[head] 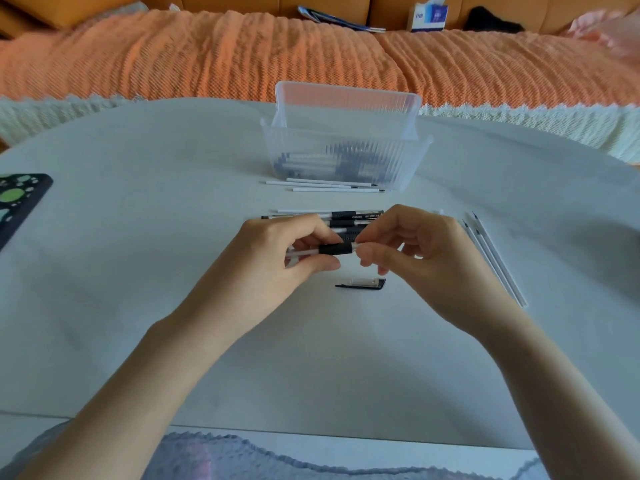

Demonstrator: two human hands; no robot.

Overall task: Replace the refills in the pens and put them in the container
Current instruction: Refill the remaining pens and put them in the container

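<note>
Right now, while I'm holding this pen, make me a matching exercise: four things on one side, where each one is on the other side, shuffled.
Things
1. pen with black grip
2. pen cap
3. clear container
4. tissue box

Places
A. at the far back, beyond the orange cover
B. on the far side of the table, with pens inside
C. pinched between left hand and right hand
D. lying on the table, just nearer than the hands

Pairs: 1-C, 2-D, 3-B, 4-A
</note>
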